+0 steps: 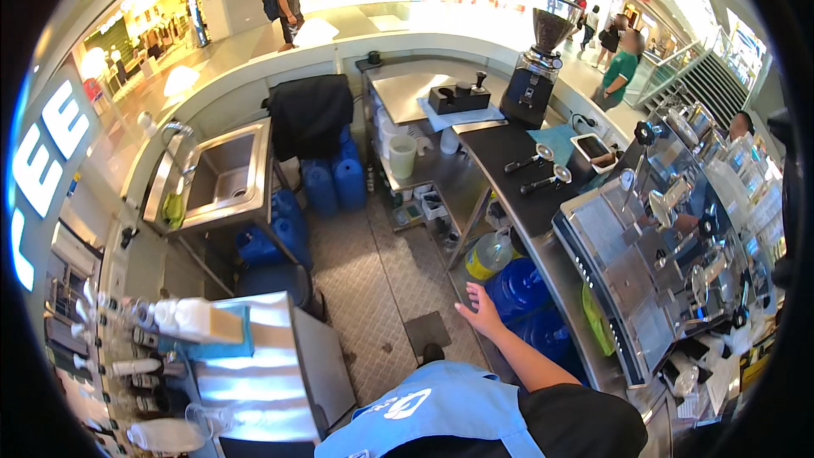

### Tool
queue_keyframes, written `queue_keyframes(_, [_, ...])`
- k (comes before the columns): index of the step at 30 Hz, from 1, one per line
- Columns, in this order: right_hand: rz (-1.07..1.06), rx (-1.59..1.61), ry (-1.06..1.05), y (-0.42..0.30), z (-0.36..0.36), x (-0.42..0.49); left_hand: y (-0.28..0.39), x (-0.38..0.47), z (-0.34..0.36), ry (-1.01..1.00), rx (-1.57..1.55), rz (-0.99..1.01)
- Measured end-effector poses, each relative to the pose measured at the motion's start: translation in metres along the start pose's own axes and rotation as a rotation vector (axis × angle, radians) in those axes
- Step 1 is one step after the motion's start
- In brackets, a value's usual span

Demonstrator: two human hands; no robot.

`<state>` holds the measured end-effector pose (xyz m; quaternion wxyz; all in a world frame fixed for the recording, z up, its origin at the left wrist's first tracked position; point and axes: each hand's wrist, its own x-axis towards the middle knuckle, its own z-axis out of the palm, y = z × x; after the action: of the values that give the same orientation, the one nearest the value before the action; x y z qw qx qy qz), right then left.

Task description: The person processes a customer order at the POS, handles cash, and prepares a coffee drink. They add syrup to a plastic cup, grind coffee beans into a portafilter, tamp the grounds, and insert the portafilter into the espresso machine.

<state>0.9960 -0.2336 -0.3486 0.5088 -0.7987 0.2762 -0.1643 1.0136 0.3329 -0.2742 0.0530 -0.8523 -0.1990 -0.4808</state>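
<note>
My right hand point(481, 310) is held out over the floor, fingers apart and holding nothing, beside the blue water jugs point(518, 289) under the counter. My left hand is out of view. To the right stands a steel espresso machine point(620, 248). Two portafilters, one nearer point(547, 179) and one farther point(531, 158), lie on the dark counter mat point(489, 146). Behind them is a coffee grinder point(531, 86) with beans in its hopper. A black tamping station point(459, 99) with a tamper point(480, 81) rests on a blue cloth point(458, 117).
A steel sink point(222, 172) stands at the left, with blue jerrycans point(318, 184) near it. A steel cabinet point(254, 381) bearing bottles is at the lower left. Shelves point(439, 172) hold a white bucket point(402, 156). People walk beyond the curved counter wall.
</note>
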Motion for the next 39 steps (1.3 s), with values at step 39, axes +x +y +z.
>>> queue_keyframes(39, [0.378,-0.568,1.078,0.016,-0.156,0.386,1.135,0.051,-0.038,-0.642,-2.002,1.733])
